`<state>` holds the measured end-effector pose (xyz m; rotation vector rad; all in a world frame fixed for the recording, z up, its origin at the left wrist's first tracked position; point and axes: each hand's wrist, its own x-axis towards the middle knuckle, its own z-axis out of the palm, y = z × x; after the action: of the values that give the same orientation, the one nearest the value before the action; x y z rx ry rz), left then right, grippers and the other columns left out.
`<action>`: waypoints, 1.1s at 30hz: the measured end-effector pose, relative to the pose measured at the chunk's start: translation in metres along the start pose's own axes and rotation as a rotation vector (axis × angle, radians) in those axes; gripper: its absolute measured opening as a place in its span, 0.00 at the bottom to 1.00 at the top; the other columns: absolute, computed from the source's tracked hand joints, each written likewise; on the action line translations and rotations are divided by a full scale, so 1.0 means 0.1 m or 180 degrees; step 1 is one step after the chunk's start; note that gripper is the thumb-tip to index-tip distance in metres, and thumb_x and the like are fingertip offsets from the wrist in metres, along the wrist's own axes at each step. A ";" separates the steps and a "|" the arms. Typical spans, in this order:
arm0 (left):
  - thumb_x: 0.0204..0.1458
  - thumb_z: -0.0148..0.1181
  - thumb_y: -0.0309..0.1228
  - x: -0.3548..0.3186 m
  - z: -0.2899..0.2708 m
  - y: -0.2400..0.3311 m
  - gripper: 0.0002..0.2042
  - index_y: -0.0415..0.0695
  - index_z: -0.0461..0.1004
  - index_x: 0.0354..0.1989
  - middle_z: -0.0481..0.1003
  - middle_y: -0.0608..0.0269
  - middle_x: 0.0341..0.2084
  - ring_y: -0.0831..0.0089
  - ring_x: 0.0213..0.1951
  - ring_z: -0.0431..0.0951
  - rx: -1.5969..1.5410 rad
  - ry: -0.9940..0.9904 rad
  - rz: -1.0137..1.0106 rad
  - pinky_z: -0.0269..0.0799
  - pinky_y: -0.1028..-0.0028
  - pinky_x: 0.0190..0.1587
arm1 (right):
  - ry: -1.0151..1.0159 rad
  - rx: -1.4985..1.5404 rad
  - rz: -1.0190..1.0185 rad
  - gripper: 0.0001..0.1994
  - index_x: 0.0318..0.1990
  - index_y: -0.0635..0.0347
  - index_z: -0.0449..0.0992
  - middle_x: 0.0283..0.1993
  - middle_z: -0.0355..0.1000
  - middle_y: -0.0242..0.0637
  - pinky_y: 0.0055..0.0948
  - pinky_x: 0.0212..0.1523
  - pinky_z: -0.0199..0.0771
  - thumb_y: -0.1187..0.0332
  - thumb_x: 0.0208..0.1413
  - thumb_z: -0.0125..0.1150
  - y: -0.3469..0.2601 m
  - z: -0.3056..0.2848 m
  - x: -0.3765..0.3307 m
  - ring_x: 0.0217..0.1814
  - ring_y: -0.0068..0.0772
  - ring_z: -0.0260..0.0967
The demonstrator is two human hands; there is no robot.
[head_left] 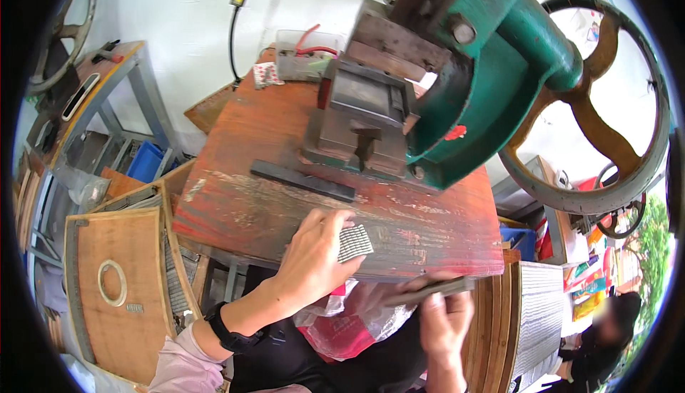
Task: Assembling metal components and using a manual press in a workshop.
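Observation:
My left hand (314, 256) is closed on a small grey block with rows of fine ridges (354, 243), at the table's front edge. Lower right, my right hand (444, 325) grips a flat dark bar (439, 291) between thumb and fingers, just off that edge. A longer dark bar (303, 179) lies on the worn red-brown wooden table (235, 211) beyond my left hand. Behind it stands a green hand press (492, 100) with a steel fixture (364, 125) under its ram. Below my hands, a clear and red plastic bag (349, 325) rests on my lap.
The press's big handwheel (596, 107) juts out at the right. A clear bin with red-handled pliers (307, 54) sits at the table's back. Wooden trays (118, 293) stand at the left, and stacked boards (492, 321) at the right. A person (606, 343) is at the far right.

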<state>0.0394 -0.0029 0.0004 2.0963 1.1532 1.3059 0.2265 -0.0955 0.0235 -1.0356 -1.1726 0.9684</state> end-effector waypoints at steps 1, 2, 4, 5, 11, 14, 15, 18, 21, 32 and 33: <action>0.34 0.70 0.28 -0.01 0.06 0.00 0.26 0.38 0.65 0.44 0.72 0.52 0.36 0.56 0.40 0.73 0.0053 -0.0098 -0.0147 0.70 0.63 0.43 | 0.0187 -0.0030 -0.0263 0.13 0.47 0.67 0.65 0.38 0.73 0.48 0.32 0.36 0.73 0.70 0.58 0.54 -0.08 -0.03 0.10 0.38 0.40 0.73; 0.35 0.70 0.29 -0.02 0.09 0.00 0.27 0.38 0.64 0.44 0.72 0.52 0.36 0.56 0.41 0.73 0.0123 -0.0194 -0.0301 0.69 0.63 0.44 | 0.0361 -0.0054 -0.0521 0.12 0.47 0.67 0.65 0.38 0.73 0.49 0.33 0.35 0.73 0.70 0.58 0.53 -0.16 -0.04 0.20 0.38 0.41 0.73; 0.35 0.70 0.31 -0.01 0.08 0.03 0.29 0.38 0.62 0.46 0.72 0.53 0.38 0.55 0.43 0.71 0.0205 -0.0327 -0.0422 0.68 0.62 0.45 | 0.0300 -0.0176 -0.0602 0.11 0.47 0.67 0.64 0.41 0.72 0.49 0.31 0.36 0.73 0.73 0.58 0.52 -0.27 0.00 0.38 0.43 0.43 0.73; 0.35 0.70 0.31 -0.02 0.08 0.03 0.29 0.38 0.62 0.46 0.72 0.53 0.38 0.54 0.43 0.71 0.0214 -0.0379 -0.0553 0.68 0.62 0.45 | 0.0143 -0.0274 -0.0606 0.11 0.47 0.67 0.64 0.42 0.72 0.50 0.31 0.37 0.73 0.74 0.58 0.52 -0.27 0.04 0.47 0.44 0.43 0.73; 0.34 0.71 0.31 -0.03 0.10 0.04 0.28 0.39 0.65 0.46 0.68 0.52 0.37 0.53 0.40 0.71 0.0172 -0.0232 -0.0664 0.69 0.62 0.41 | -0.0586 -0.0658 -0.0547 0.13 0.46 0.66 0.66 0.42 0.74 0.44 0.25 0.44 0.72 0.80 0.53 0.57 -0.09 0.33 0.80 0.41 0.27 0.73; 0.33 0.72 0.31 -0.02 0.11 0.04 0.28 0.39 0.65 0.44 0.69 0.53 0.35 0.54 0.38 0.71 0.0224 -0.0200 -0.0562 0.69 0.62 0.40 | -0.0639 -0.1106 -0.0894 0.13 0.45 0.66 0.66 0.39 0.75 0.44 0.25 0.40 0.74 0.79 0.52 0.59 0.01 0.35 0.87 0.39 0.28 0.74; 0.33 0.72 0.30 -0.03 0.12 0.03 0.28 0.39 0.66 0.44 0.69 0.53 0.34 0.54 0.37 0.71 0.0233 -0.0145 -0.0530 0.69 0.63 0.39 | -0.0651 -0.1315 -0.0947 0.13 0.44 0.66 0.67 0.38 0.75 0.43 0.26 0.38 0.74 0.79 0.51 0.60 0.04 0.36 0.88 0.38 0.28 0.75; 0.32 0.72 0.30 -0.04 0.14 0.00 0.27 0.39 0.66 0.43 0.69 0.53 0.33 0.54 0.36 0.71 0.0209 -0.0049 -0.0472 0.69 0.63 0.39 | -0.0911 -0.1828 -0.0869 0.15 0.44 0.65 0.67 0.36 0.75 0.43 0.25 0.36 0.74 0.80 0.49 0.61 0.02 0.39 0.95 0.36 0.30 0.75; 0.31 0.72 0.30 -0.05 0.13 -0.02 0.27 0.39 0.66 0.43 0.69 0.53 0.32 0.54 0.35 0.71 0.0191 -0.0011 -0.0405 0.69 0.63 0.38 | -0.0724 -0.1507 -0.1081 0.14 0.44 0.63 0.67 0.35 0.75 0.41 0.26 0.34 0.75 0.79 0.49 0.61 -0.02 0.45 0.97 0.34 0.32 0.76; 0.32 0.71 0.29 -0.05 0.13 0.01 0.27 0.38 0.66 0.43 0.69 0.51 0.31 0.53 0.35 0.70 0.0213 0.0055 -0.0317 0.68 0.62 0.38 | -0.0325 -0.1051 -0.1222 0.13 0.44 0.63 0.68 0.34 0.75 0.44 0.27 0.36 0.74 0.80 0.49 0.59 -0.02 0.49 0.88 0.33 0.37 0.76; 0.32 0.71 0.29 -0.05 0.14 0.00 0.27 0.38 0.66 0.43 0.69 0.51 0.31 0.53 0.35 0.70 0.0220 0.0073 -0.0303 0.68 0.62 0.38 | -0.0526 -0.1552 -0.1185 0.14 0.44 0.64 0.68 0.34 0.75 0.44 0.27 0.36 0.74 0.80 0.49 0.59 0.02 0.47 0.89 0.34 0.35 0.76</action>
<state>0.0507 -0.0060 -0.0088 2.0525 1.3087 1.2663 0.1914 -0.0035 0.0466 -1.0714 -1.7221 0.4871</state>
